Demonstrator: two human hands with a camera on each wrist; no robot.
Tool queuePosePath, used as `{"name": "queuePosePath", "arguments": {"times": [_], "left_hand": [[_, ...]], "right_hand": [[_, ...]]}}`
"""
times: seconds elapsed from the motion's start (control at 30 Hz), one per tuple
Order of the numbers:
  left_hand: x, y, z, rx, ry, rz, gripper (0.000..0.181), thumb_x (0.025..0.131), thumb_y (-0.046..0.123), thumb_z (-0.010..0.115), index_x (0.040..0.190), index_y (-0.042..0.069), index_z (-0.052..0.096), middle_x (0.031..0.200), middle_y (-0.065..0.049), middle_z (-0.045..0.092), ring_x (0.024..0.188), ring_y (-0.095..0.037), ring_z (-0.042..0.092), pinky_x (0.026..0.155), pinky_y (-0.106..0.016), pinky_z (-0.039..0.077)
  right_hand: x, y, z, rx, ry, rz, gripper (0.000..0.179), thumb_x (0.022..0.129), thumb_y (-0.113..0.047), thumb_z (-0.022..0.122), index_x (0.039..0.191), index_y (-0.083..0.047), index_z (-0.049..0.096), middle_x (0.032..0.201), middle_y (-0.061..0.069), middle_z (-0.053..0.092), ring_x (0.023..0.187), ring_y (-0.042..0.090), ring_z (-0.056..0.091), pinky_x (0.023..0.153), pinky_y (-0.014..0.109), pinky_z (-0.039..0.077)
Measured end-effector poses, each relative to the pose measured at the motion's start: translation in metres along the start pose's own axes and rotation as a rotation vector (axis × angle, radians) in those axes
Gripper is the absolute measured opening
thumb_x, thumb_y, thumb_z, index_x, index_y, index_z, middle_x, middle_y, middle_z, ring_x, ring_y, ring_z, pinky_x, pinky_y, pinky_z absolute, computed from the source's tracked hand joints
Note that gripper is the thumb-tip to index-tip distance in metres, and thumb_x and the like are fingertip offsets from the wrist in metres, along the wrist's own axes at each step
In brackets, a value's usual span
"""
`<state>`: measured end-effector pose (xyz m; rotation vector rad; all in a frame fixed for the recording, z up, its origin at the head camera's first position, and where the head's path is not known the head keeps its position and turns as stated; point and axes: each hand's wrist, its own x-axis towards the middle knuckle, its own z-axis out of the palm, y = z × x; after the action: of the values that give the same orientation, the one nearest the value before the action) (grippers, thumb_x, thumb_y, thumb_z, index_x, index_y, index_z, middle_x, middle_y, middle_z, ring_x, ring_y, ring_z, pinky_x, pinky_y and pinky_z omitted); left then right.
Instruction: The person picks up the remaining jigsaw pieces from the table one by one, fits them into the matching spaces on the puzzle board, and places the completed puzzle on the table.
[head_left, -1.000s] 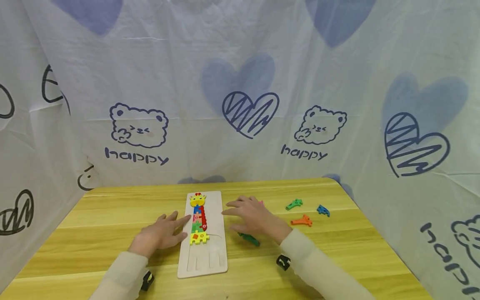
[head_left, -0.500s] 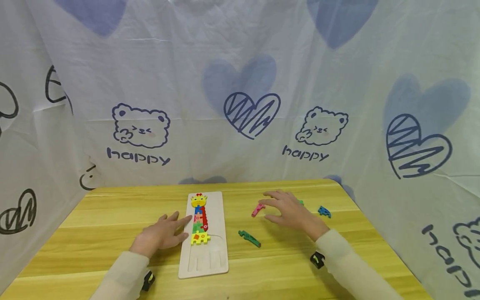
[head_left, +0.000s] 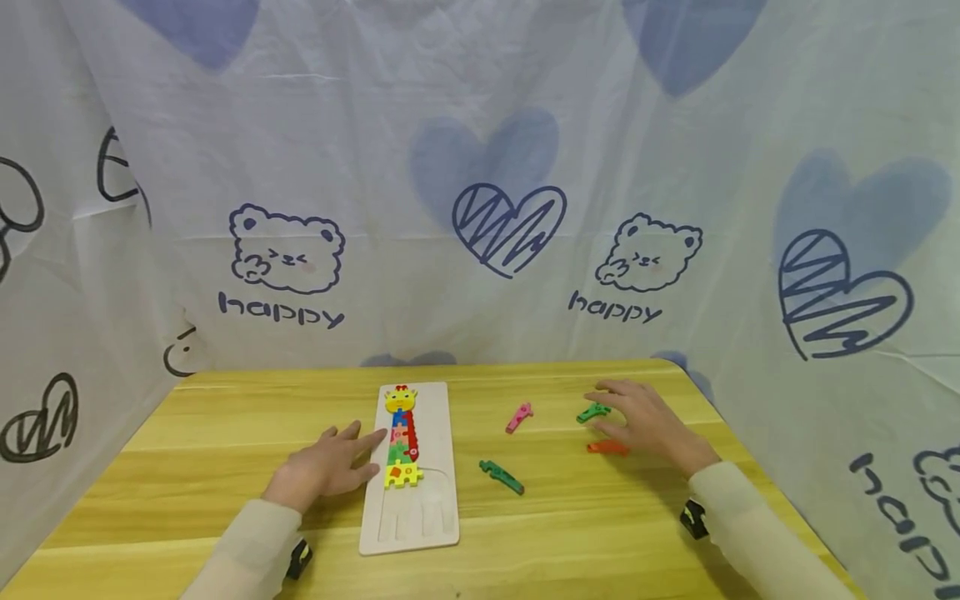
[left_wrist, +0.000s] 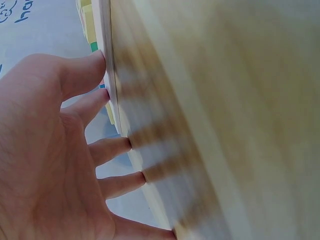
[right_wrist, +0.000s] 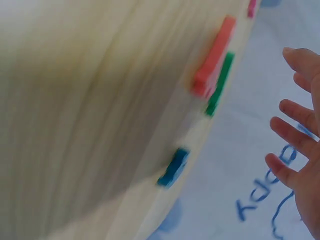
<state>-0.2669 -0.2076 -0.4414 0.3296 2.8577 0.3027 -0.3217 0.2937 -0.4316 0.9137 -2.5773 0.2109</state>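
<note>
A pale wooden puzzle board [head_left: 416,525] lies lengthwise on the table, its upper part filled by a giraffe puzzle [head_left: 401,433] with a yellow head and coloured neck and body pieces. My left hand [head_left: 326,467] rests at the board's left edge; in the left wrist view its thumb and index fingertip [left_wrist: 102,95] touch that edge, fingers spread. Over the orange puzzle piece [head_left: 606,447], partly covering it, hovers my right hand [head_left: 652,425], fingers extended and holding nothing. Just left of its fingers is a green piece [head_left: 592,412]. The blue piece [right_wrist: 173,167] shows only in the right wrist view.
Between board and right hand lie a pink piece [head_left: 519,417] and a dark green piece [head_left: 502,477]. The wooden table [head_left: 225,417] ends at the back against a hanging white cloth [head_left: 390,275] printed with hearts and bears. Shallow recesses mark the board's lower part.
My right hand has travelled rightward from beside the board, past the pink piece, to above the orange one. Pink and dark green pieces are uncovered; blue is now hidden. My left hand stays put.
</note>
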Motion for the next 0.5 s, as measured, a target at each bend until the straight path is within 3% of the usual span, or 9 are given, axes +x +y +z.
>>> {"name": "queuePosePath", "arguments": {"times": [0.27,0.5], "left_hand": [[0.000,0.001,-0.001,0.000,0.002,-0.001,0.063,0.103,0.048,0.056,0.161,0.029,0.037,0.168,-0.024,0.029,0.148,-0.063,0.026,0.102,-0.090,0.031],[0.001,0.000,0.000,0.005,0.004,0.001,0.063,0.103,0.048,0.056,0.161,0.029,0.037,0.168,-0.023,0.030,0.148,-0.062,0.027,0.101,-0.090,0.031]], "right_hand": [[-0.024,0.034,-0.001,-0.036,-0.025,0.059,0.042,0.092,-0.024,0.078,0.130,-0.008,0.071,0.137,0.024,0.066,0.124,0.048,0.062,0.101,0.070,0.048],[-0.036,0.056,-0.002,-0.075,-0.083,0.073,0.035,0.093,-0.023,0.076,0.125,-0.008,0.074,0.133,0.026,0.067,0.118,0.049,0.064,0.096,0.069,0.052]]}}
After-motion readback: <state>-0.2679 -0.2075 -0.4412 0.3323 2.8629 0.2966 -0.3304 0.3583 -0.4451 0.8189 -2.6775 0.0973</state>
